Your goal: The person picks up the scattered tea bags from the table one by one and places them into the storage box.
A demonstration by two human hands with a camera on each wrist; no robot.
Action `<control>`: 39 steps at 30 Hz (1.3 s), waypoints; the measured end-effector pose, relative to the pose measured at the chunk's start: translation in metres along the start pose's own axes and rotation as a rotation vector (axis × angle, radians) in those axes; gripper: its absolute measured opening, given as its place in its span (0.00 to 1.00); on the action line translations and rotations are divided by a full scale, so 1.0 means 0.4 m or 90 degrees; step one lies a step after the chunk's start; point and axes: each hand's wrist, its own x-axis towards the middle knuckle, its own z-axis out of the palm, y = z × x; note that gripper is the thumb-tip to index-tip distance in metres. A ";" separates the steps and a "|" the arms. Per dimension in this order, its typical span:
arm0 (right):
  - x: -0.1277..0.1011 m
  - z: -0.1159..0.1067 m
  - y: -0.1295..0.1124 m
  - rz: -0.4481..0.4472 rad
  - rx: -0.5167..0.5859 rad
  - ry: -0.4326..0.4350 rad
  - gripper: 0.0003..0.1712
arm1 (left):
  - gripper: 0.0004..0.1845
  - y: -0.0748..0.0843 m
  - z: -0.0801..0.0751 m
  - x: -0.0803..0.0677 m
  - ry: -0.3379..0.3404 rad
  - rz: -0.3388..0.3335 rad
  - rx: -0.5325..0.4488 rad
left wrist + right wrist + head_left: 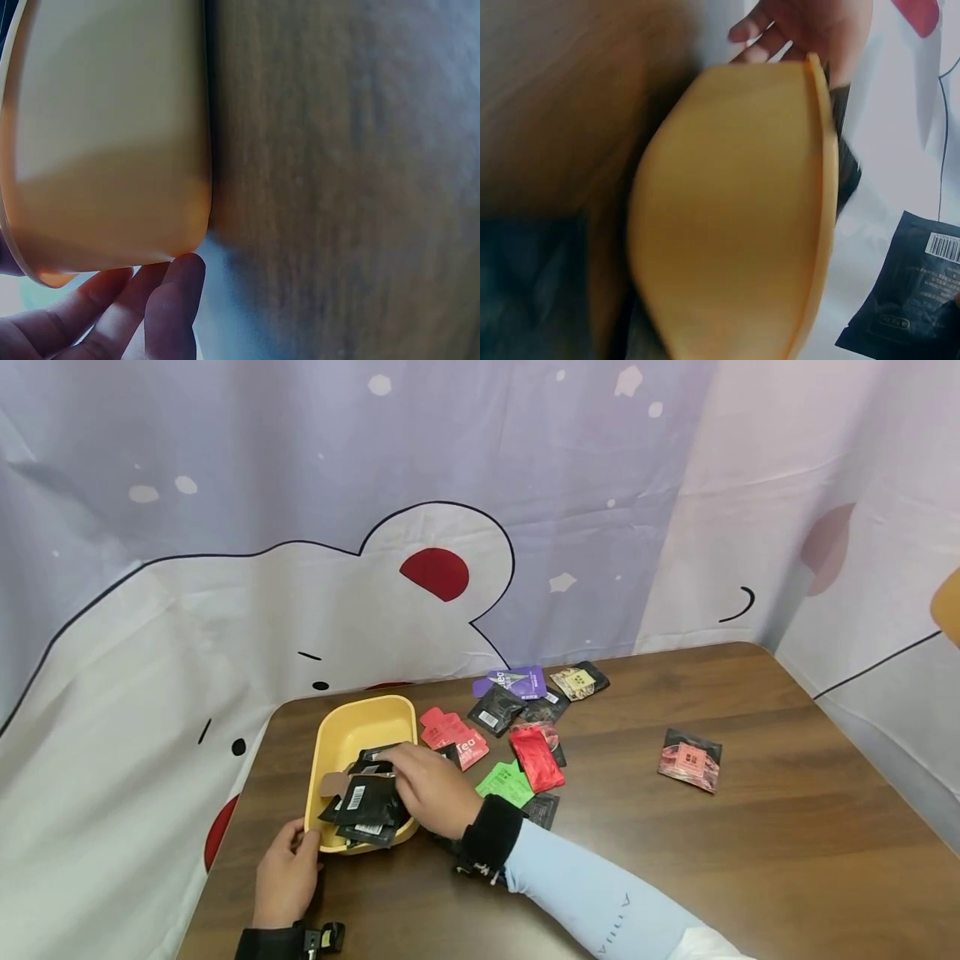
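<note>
A yellow plastic bin (327, 758) stands at the left end of the table, with several black sachets (365, 802) piled inside. At its near left corner, my left hand (288, 870) grips the rim; the left wrist view shows fingers (174, 300) against the outer wall. Over the pile, my right hand (435, 789) pinches a black sachet at its fingertips. That black sachet (907, 292), with a white barcode label, shows at the edge of the right wrist view, where most of the right hand is out of frame.
Right of the bin lie a pink packet (453, 735), a red packet (537, 760), a green packet (506, 785), a purple packet (517, 682) and several dark sachets. One dark sachet with a pink label (690, 760) lies farther right. A patterned curtain (570, 510) hangs behind the table.
</note>
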 end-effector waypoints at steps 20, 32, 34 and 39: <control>0.001 0.061 -0.031 -0.076 -0.029 0.001 0.21 | 0.25 0.003 -0.001 -0.001 -0.002 0.004 0.005; -0.009 0.051 -0.033 -0.018 -0.056 -0.105 0.54 | 0.24 -0.005 -0.007 0.005 -0.005 0.040 -0.002; -0.011 0.049 -0.029 -0.012 -0.057 -0.108 0.54 | 0.24 -0.005 -0.007 0.004 -0.002 0.038 -0.001; -0.019 0.041 -0.010 0.009 -0.049 -0.108 0.53 | 0.25 -0.003 -0.004 0.000 -0.001 0.018 0.005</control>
